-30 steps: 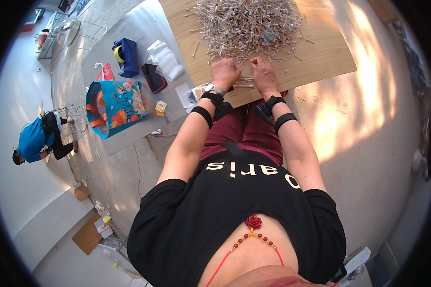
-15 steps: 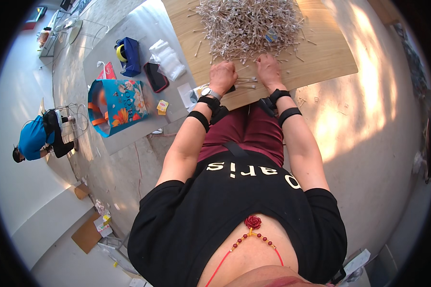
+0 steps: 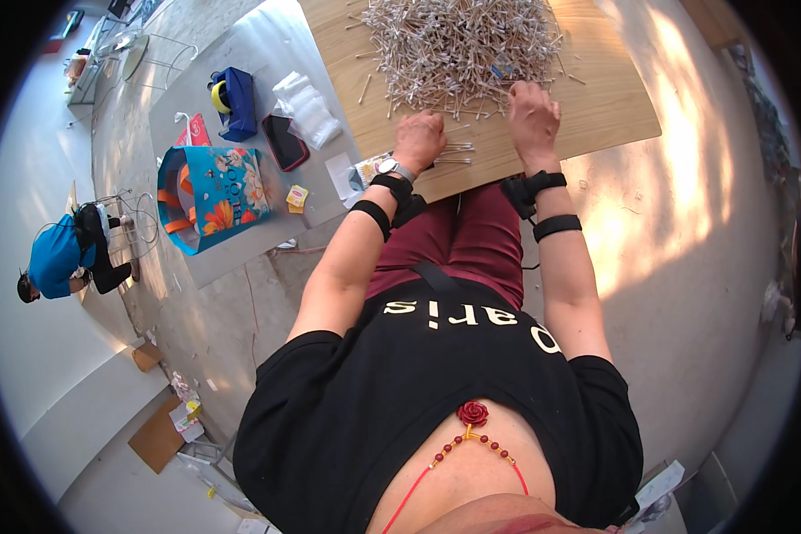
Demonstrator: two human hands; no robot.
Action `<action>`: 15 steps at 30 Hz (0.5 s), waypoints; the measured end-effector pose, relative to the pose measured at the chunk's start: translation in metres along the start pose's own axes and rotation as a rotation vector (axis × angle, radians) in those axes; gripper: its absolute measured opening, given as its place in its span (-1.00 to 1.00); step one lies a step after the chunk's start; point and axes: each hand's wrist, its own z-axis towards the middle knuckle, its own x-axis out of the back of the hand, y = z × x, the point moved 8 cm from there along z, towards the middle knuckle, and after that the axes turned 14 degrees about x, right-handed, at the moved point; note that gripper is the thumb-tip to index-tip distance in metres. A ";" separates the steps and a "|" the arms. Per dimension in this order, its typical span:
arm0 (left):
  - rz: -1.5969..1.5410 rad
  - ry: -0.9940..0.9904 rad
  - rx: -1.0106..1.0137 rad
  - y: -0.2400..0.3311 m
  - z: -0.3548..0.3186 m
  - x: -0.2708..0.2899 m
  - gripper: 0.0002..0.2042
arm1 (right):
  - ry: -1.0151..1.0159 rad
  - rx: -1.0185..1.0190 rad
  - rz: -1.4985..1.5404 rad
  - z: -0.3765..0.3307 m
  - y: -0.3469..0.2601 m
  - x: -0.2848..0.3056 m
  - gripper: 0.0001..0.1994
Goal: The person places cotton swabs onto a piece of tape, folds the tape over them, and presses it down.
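Note:
A large heap of cotton swabs (image 3: 458, 44) covers the far part of the wooden board in front of me. At the heap's near edge is my right hand (image 3: 534, 120), its fingers loosely bent and apart, with nothing visible in them. My left hand (image 3: 418, 141) is closed over the board just left of it; whatever its fingers pinch is hidden. Beside that hand lie a few separate swabs (image 3: 456, 160), roughly side by side. A small printed packet (image 3: 374, 167) shows by my left wrist, partly covered by it. A small blue piece (image 3: 503, 69) rests in the heap.
The wooden board (image 3: 596, 116) overlaps a grey table (image 3: 329, 200). On the grey table are a blue tape dispenser (image 3: 235, 105), clear plastic bags (image 3: 307, 111), a phone (image 3: 285, 142), a small yellow box (image 3: 297, 196) and a floral bag (image 3: 231, 191). Another person (image 3: 62, 254) sits far left.
My right hand has moved right, away from my left hand, and its fingers have loosened. My left hand stays in nearly the same place, still closed.

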 end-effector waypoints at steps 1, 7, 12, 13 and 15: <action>0.001 0.001 -0.006 0.000 0.001 -0.001 -0.89 | -0.029 0.013 0.109 -0.004 -0.001 -0.009 -0.92; 0.015 -0.037 -0.061 0.003 -0.002 -0.002 -0.90 | -0.168 0.056 0.372 -0.033 -0.029 -0.062 -0.88; -0.011 -0.174 -0.074 0.003 -0.008 -0.003 -0.88 | -0.271 0.083 0.393 -0.047 -0.043 -0.082 -0.88; -0.072 -0.141 -0.031 0.003 -0.005 0.003 -0.87 | -0.285 0.082 0.403 -0.047 -0.043 -0.084 -0.88; -0.194 -0.073 0.057 0.003 0.000 0.011 -0.86 | -0.314 0.081 0.421 -0.048 -0.043 -0.089 -0.89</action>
